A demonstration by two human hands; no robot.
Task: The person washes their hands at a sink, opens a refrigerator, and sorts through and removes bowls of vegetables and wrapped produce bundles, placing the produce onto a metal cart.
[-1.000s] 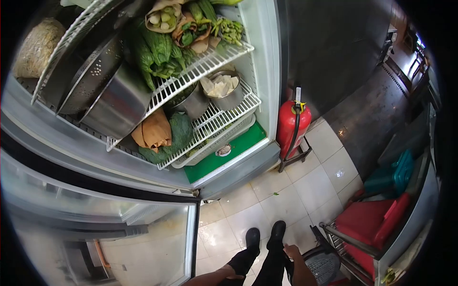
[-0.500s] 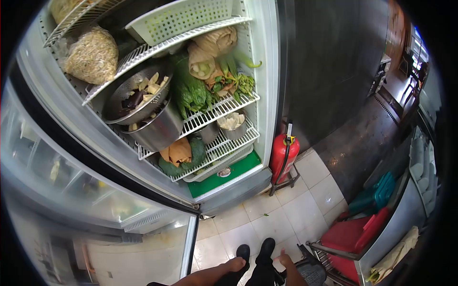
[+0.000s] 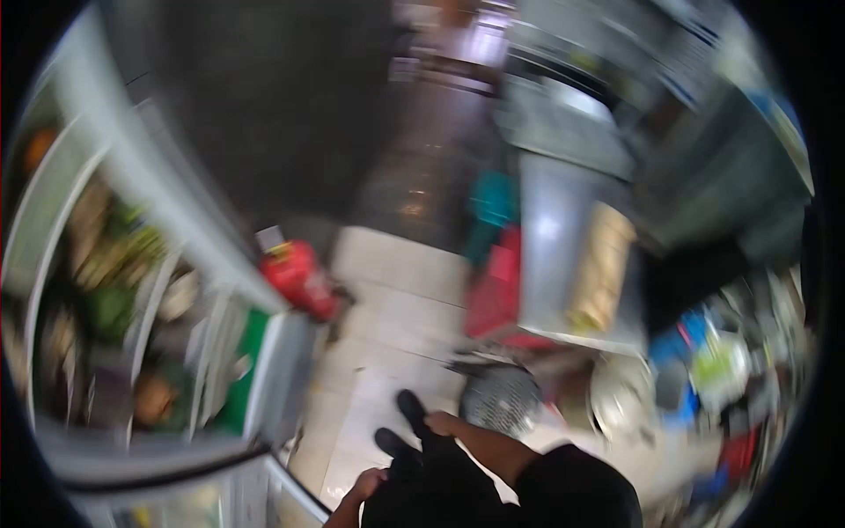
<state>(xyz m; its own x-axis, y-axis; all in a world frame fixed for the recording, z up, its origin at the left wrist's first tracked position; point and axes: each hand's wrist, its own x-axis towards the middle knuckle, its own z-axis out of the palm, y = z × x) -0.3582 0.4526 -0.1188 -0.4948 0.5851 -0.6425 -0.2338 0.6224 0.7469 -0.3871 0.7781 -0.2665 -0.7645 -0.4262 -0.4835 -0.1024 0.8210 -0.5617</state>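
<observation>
My left hand (image 3: 371, 481) hangs low beside my dark-clothed leg, near the black shoes (image 3: 407, 421). My right hand (image 3: 443, 424) is a little ahead of it, in front of my other leg. Nothing shows in either hand, but motion blur smears the fingers. To the left stands the open fridge (image 3: 290, 370), with leafy vegetables (image 3: 114, 304) on its wire shelves, apart from both hands. A dark perforated round object (image 3: 500, 398) is just right of my right hand. On the metal table (image 3: 550, 238) lies a paper-wrapped bundle (image 3: 603, 264).
A red fire extinguisher (image 3: 301, 277) stands by the fridge's corner. Red (image 3: 497, 286) and teal (image 3: 495, 198) plastic items sit along the table's left side. Pale floor tiles (image 3: 396, 290) run between fridge and table. Blurred containers, one white (image 3: 620, 392), crowd the lower right.
My view has swung right, away from the fridge, which now sits at the left edge. The metal table and bundle have come towards the middle. Both hands still hang low.
</observation>
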